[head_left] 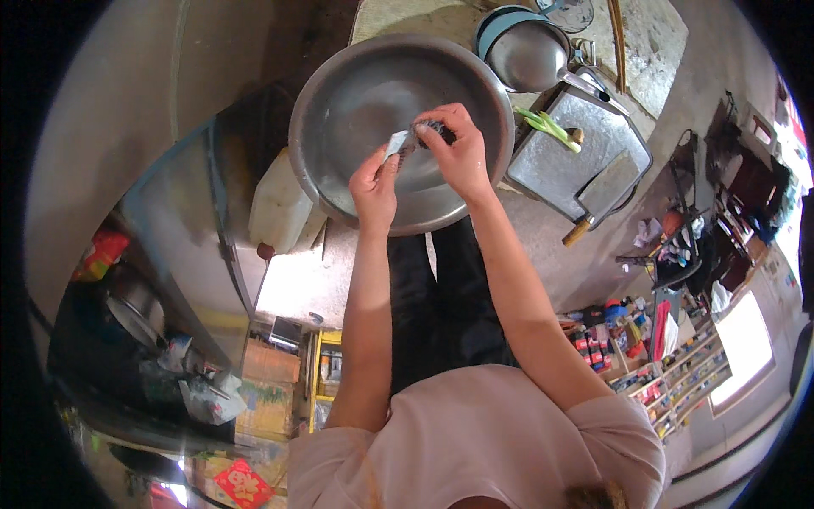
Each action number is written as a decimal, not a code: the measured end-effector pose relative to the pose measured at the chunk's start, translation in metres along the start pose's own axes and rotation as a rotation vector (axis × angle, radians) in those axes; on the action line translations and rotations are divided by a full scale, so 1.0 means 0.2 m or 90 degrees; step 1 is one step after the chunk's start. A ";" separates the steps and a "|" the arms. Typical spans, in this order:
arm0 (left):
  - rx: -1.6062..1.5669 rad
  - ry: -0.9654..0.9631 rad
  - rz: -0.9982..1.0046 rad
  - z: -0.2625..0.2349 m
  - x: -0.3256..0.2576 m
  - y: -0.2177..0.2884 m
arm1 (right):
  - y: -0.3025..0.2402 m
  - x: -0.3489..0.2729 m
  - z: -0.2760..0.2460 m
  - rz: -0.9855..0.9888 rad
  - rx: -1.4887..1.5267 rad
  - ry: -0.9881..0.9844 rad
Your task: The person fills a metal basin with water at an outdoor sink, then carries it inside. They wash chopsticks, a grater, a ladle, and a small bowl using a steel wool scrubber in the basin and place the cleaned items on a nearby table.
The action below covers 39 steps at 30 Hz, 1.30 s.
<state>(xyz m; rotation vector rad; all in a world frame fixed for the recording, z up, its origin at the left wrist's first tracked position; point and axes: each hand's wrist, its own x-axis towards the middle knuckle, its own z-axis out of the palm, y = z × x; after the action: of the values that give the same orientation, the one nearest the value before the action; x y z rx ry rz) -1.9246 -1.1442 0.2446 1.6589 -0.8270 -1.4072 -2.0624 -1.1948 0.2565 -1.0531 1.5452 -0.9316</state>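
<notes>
My left hand [374, 185] and right hand [458, 151] both pinch a small fish [417, 136] over the steel basin [339, 93]. It is likely slippery and soft; I grip head and tail firmly. Beyond lie a tray [551, 170] and scallions [547, 125].

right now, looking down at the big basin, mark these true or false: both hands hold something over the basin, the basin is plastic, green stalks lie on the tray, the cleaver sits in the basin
1. Both the left hand and the right hand hold a small silvery-dark fish-like object: true.
2. The large round basin is red plastic: false, it is grey metal.
3. Green onion stalks lie on the rectangular metal tray: true.
4. The wooden-handled cleaver sits in the basin: false, it lies on the tray.
</notes>
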 end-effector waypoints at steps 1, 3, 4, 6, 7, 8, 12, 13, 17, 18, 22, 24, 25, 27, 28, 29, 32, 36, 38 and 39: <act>0.020 -0.011 0.004 -0.01 0.00 -0.02 | 0.00 0.00 0.01 -0.035 -0.027 -0.014; 0.064 -0.022 -0.001 -0.02 0.02 0.03 | -0.07 0.02 0.01 -0.098 -0.085 -0.038; 0.086 -0.028 -0.003 -0.02 0.02 0.05 | -0.05 0.01 0.00 -0.070 -0.067 -0.024; 0.054 -0.024 0.004 -0.03 0.03 0.07 | 0.01 0.02 -0.02 -0.025 -0.025 0.002; 0.055 -0.028 0.016 -0.03 0.04 0.09 | 0.02 0.01 -0.04 0.005 -0.007 0.009; 0.056 -0.033 0.022 -0.03 0.02 0.09 | 0.01 0.00 -0.03 -0.016 -0.018 0.003; 0.074 -0.045 0.009 -0.04 0.05 0.08 | -0.06 0.02 0.01 -0.022 -0.015 -0.022; 0.068 -0.053 -0.003 -0.03 0.04 0.10 | -0.04 0.02 0.00 -0.017 -0.024 -0.019; -0.012 -0.043 -0.001 -0.04 0.03 0.12 | 0.08 -0.02 -0.06 -0.008 -0.068 -0.005; -0.045 -0.043 0.008 -0.03 0.03 0.13 | 0.09 -0.03 -0.07 0.018 -0.065 -0.003; 0.173 -0.016 0.207 0.02 0.07 0.17 | 0.06 -0.07 -0.06 0.152 0.160 0.071; 0.201 -0.016 0.284 0.01 0.09 0.13 | 0.04 -0.06 -0.05 0.165 0.203 0.055; 0.290 -0.024 0.333 0.01 0.08 0.12 | 0.02 -0.07 -0.06 0.185 0.221 0.052; 0.474 -0.040 0.430 0.01 0.09 0.19 | 0.00 -0.06 -0.06 0.231 0.246 0.014; 0.502 -0.034 0.459 0.00 0.09 0.19 | 0.02 -0.07 -0.07 0.257 0.250 -0.021; 0.530 -0.028 0.488 0.00 0.09 0.19 | 0.03 -0.07 -0.08 0.281 0.254 -0.056; 0.571 0.077 0.416 0.02 0.07 0.22 | 0.09 -0.10 -0.08 0.264 0.319 -0.080; 0.109 0.204 0.188 0.08 0.04 0.16 | 0.10 -0.13 -0.07 0.264 0.331 -0.035; -0.219 0.125 0.083 0.07 0.03 0.16 | 0.12 -0.14 -0.05 0.259 0.355 -0.019; -0.347 0.074 0.004 0.06 0.03 0.17 | 0.14 -0.15 -0.05 0.259 0.352 -0.020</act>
<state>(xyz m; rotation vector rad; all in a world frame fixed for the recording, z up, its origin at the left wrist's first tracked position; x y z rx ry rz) -1.9356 -1.1674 0.2718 1.2963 -0.3357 -1.3641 -2.0731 -1.1567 0.2410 -0.3421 1.2968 -0.9651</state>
